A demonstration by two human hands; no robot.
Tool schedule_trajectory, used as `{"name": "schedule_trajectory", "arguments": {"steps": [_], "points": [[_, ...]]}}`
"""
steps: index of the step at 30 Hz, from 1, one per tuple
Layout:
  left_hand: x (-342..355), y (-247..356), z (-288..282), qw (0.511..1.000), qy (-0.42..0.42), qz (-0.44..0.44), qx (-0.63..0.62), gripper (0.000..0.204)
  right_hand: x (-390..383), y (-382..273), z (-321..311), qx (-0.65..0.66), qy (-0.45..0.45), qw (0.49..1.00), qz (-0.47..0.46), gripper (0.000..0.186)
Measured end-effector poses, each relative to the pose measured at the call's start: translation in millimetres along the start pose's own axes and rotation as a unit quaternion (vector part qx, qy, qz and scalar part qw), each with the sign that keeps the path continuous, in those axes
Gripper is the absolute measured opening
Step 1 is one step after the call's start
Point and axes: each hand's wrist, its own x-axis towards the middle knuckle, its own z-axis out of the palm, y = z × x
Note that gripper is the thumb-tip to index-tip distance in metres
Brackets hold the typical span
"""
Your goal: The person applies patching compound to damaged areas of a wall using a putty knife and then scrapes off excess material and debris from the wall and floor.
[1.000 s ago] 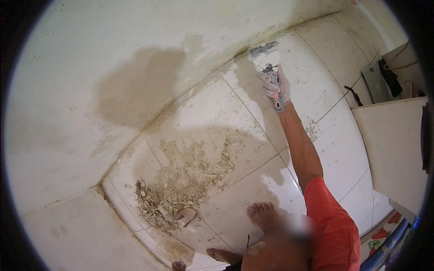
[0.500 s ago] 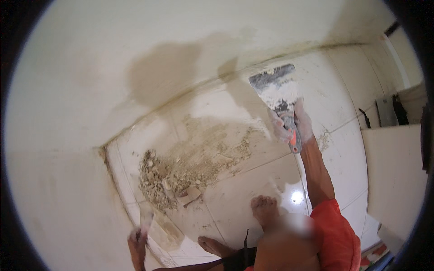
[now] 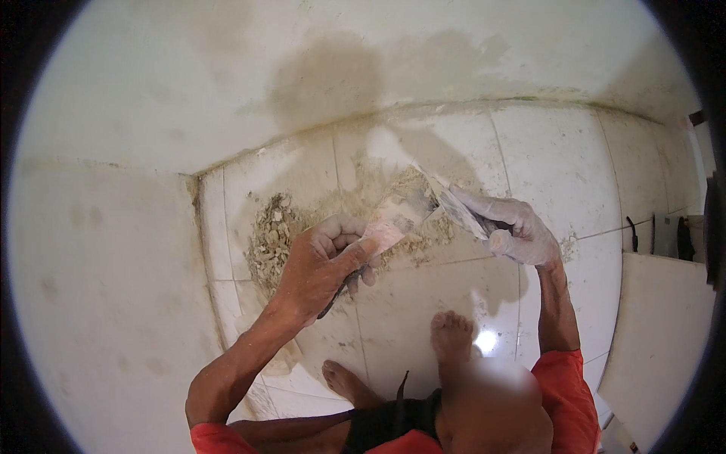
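Note:
My left hand (image 3: 321, 261) is wrapped round a smaller putty knife (image 3: 397, 221), whose pale, powder-coated blade points up and to the right. My right hand (image 3: 522, 231), white with dust, grips a wide putty knife (image 3: 457, 208) seen nearly edge-on. The two blades meet, or come very close, above the tiled floor in front of me. Whitish paste or dust clings to both tools. Under and left of the hands lies a heap of broken plaster rubble (image 3: 271, 231), partly hidden by my left hand.
A stained pale wall (image 3: 189, 83) meets the tiled floor (image 3: 560, 166) behind the rubble, with a corner at the left. My bare feet (image 3: 452, 333) are on the tiles below the hands. At the right stands a pale panel (image 3: 665, 318) with dark objects behind it.
My left hand has risen from the lower left to the middle, bringing its putty knife up. The wide putty knife has turned from face-on to nearly edge-on and come lower, towards the left one.

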Motion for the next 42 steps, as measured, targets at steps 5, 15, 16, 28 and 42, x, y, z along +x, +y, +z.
{"name": "schedule_trajectory", "arguments": {"steps": [5, 15, 16, 28, 42], "points": [[-2.8, -8.3, -2.2, 1.000, -0.009, -0.004, 0.029, 0.026, 0.9, 2.8, -12.0, -0.086, -0.020, 0.995, 0.042, 0.076], [10.9, -25.0, -5.5, 0.996, 0.033, 0.038, 0.070, 0.016, -24.1, -12.2, -4.2, -0.172, 0.169, 0.950, 0.200, 0.070], [14.1, -29.4, -2.9, 0.996, 0.034, 0.037, 0.072, 0.016, -28.8, -15.3, 3.8, -0.170, 0.169, 0.950, 0.200, 0.070], [41.9, -81.9, -1.1, 0.765, 0.095, 0.403, 0.494, 0.041, -30.7, -15.8, 33.2, 0.102, 0.063, 0.946, 0.301, 0.044], [46.0, -104.3, -74.0, 0.706, 0.102, 0.325, 0.621, 0.028, -42.2, 9.9, 6.0, 0.167, 0.179, 0.950, 0.194, 0.052]]}}
